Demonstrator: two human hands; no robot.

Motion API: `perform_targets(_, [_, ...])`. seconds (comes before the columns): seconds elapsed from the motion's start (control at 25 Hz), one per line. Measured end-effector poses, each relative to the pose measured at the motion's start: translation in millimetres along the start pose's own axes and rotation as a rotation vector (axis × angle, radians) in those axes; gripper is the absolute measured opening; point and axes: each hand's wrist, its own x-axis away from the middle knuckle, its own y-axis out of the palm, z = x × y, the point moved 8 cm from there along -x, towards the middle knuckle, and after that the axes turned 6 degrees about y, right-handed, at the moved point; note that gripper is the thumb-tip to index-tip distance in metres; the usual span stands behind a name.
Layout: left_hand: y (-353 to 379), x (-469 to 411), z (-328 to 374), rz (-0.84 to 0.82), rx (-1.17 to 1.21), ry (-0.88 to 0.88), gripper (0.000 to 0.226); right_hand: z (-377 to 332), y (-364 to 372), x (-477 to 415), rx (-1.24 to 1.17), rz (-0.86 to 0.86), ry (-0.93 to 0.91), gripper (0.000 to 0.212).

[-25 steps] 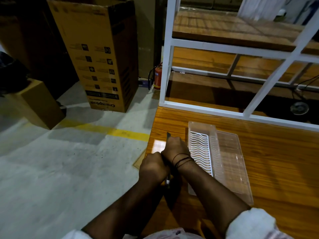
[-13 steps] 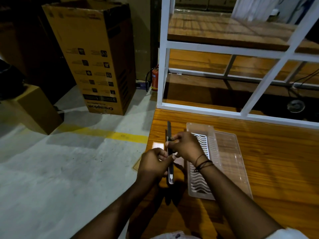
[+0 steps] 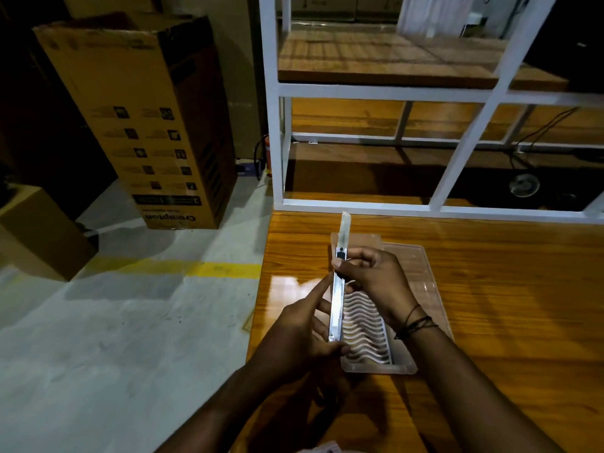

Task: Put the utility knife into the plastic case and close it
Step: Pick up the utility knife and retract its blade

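A slim silver utility knife [image 3: 337,299] with a black slider is held lengthwise above the wooden table [image 3: 510,289], its blade end pointing away from me. My left hand [image 3: 299,331] grips its near end, index finger stretched along the side. My right hand [image 3: 376,282] pinches the knife at the slider. Under the hands lies the clear plastic case [image 3: 425,289], open flat, with a white wavy-ribbed insert [image 3: 366,331] in its left half. The hands hide part of the case.
A white metal shelf frame [image 3: 277,142] stands at the table's far edge with wooden shelves. On the concrete floor to the left stand a tall cardboard box [image 3: 147,125] and a smaller box [image 3: 36,230]. A fire extinguisher [image 3: 268,155] and cables [image 3: 539,135] are behind.
The hands have lifted the knife from low over the table's left edge and spread along it. More of the knife and its blade end now shows over the case.
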Motion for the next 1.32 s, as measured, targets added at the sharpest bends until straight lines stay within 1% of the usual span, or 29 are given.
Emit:
perform_targets(0.12, [3.2,0.8,1.3,0.007,0.015,-0.028,0.113,4.4,-3.3,5.9,-0.05,0.034,-0.009,0.024])
perform_targets(0.24, [7.9,-0.2,4.1,0.015,0.043,-0.048,0.113,4.8,-8.7,7.4,-0.05,0.074,-0.043,0.021])
perform_targets(0.32, [12.5,-0.7,3.7,0.013,0.062,-0.054,0.114,4.8,-12.0,8.0,-0.039,0.085,-0.056,0.02])
perform_targets(0.48, [21.9,-3.3,1.1,-0.035,0.062,-0.068,0.123,7.2,-17.1,9.0,-0.01,0.096,-0.059,0.018])
perform_targets(0.64, [24.3,-7.0,0.8,-0.044,0.044,-0.064,0.122,12.6,-18.4,7.7,-0.005,0.091,-0.048,0.017])
perform_targets(0.76, [23.6,-6.3,-2.2,-0.038,0.03,-0.058,0.121,13.8,-17.0,9.8,-0.009,0.093,-0.032,0.02])
perform_targets(0.88, [22.3,-3.9,-2.1,-0.039,0.014,-0.06,0.119,12.0,-13.3,13.1,0.018,0.072,-0.054,0.022])
perform_targets(1.12, [17.6,-5.9,-6.0,0.004,0.067,-0.038,0.119,14.7,-6.1,18.9,0.011,0.017,-0.025,0.045])
perform_targets(1.32, [17.0,-6.1,-9.0,0.011,0.056,-0.039,0.121,11.9,-2.7,24.5,0.013,-0.019,-0.039,0.051])
